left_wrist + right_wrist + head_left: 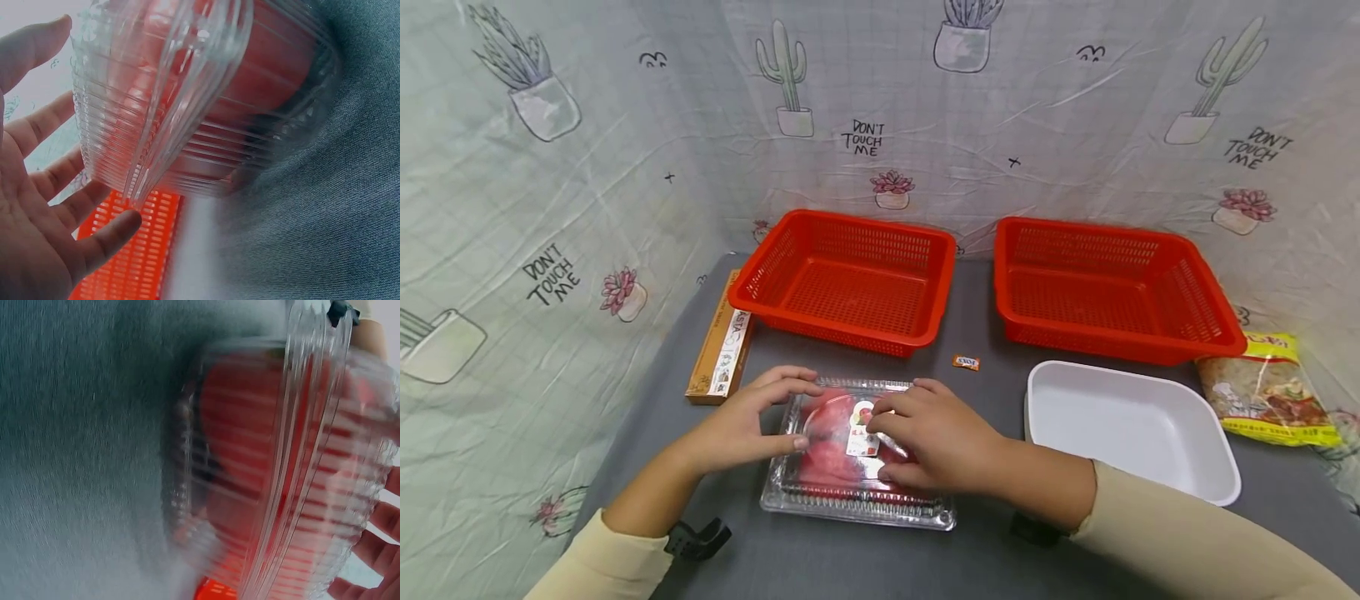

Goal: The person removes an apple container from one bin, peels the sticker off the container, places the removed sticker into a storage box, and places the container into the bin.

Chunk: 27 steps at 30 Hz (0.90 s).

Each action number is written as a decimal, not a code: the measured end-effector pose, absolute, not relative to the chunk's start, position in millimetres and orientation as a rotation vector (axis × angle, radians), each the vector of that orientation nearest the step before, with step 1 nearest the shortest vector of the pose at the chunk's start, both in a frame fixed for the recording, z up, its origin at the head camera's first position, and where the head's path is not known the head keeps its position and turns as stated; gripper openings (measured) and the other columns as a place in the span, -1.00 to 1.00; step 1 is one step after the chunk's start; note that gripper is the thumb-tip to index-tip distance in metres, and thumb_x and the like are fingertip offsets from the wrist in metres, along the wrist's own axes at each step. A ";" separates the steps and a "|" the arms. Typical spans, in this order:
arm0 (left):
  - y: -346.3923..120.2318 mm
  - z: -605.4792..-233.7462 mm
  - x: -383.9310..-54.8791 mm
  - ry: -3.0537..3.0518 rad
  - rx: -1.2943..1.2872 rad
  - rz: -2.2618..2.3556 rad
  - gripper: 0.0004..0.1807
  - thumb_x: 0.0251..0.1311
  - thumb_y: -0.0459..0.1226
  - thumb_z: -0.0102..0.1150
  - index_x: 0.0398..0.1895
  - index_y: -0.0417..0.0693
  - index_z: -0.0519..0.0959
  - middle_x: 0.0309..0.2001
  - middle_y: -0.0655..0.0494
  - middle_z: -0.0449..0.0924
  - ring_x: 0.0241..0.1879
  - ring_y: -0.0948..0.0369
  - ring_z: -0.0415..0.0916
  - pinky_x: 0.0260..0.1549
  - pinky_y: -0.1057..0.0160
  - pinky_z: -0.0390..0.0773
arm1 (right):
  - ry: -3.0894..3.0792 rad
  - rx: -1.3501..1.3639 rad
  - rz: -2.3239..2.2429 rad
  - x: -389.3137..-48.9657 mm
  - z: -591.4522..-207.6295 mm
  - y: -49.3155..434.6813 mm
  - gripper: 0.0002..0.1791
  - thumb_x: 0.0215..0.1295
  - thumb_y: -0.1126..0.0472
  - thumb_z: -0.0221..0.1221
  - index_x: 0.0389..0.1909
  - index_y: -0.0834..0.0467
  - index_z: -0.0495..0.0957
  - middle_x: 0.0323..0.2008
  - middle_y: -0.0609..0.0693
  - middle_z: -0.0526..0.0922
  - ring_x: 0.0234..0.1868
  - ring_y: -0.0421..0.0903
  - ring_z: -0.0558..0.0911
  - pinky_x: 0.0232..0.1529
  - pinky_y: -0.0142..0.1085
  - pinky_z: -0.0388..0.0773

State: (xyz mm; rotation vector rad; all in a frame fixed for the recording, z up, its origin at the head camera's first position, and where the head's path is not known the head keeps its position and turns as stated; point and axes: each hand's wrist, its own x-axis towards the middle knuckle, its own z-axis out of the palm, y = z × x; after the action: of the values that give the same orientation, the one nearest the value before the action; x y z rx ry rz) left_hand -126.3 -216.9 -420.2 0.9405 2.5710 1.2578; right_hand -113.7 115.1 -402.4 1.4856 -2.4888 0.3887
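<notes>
A clear plastic clamshell box [850, 505] with large rounded red contents [827, 450] lies on the grey tabletop, a small label [862, 440] on its lid. At the box's left side is my left hand [741, 427], fingers spread and thumb and fingertips over the lid's edge. My right hand [936, 440] rests over the right part of the lid, fingers loosely bent and pointing left. The left wrist view shows the ribbed box wall [106, 137] beside spread fingers. In the right wrist view, fingertips [369, 550] lie along the lid's edge.
Two red perforated baskets [842, 329] [1120, 333] stand at the back. A pasta box [722, 350] lies at left, a small orange wrapped sweet [966, 362] behind the clamshell. To the right are a white tray [1131, 429] and a yellow food bag [1270, 392].
</notes>
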 end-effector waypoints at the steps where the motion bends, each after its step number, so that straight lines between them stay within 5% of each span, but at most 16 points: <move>1: -216.6 -419.8 -126.3 2.568 0.938 1.260 -0.37 0.21 -0.13 0.57 0.36 0.13 0.60 0.47 0.04 0.40 0.45 -0.01 0.34 0.30 -0.38 0.40 | -2.486 1.489 0.383 -115.3 -402.5 114.9 -0.51 0.22 -0.14 0.49 0.11 -0.04 0.69 0.12 -0.11 0.69 0.12 -0.06 0.67 0.31 0.16 0.47; 12: -216.8 -418.5 -124.9 2.568 0.933 1.257 -0.39 0.23 -0.15 0.54 0.36 0.12 0.60 0.48 0.03 0.40 0.42 -0.03 0.38 0.22 -0.36 0.47 | -2.457 1.621 0.417 -133.8 -400.0 112.8 -0.38 0.21 -0.26 0.50 0.16 0.00 0.66 0.14 -0.11 0.66 0.10 -0.10 0.67 0.20 -0.06 0.54; 27: -217.2 -419.7 -126.0 2.557 0.930 1.272 -0.39 0.23 -0.17 0.54 0.36 0.12 0.60 0.49 0.09 0.38 0.39 0.01 0.39 0.17 -0.31 0.52 | -2.499 1.734 0.151 -138.7 -380.1 100.0 -0.58 0.24 -0.20 0.47 -0.01 -0.07 0.68 0.10 -0.10 0.68 0.11 -0.19 0.65 0.20 0.04 0.54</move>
State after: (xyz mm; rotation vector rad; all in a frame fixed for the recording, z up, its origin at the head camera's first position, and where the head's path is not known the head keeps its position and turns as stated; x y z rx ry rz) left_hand -126.0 -217.2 -419.7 0.9304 2.5568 1.2717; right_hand -138.7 100.0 -380.1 1.7338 -2.4989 0.1515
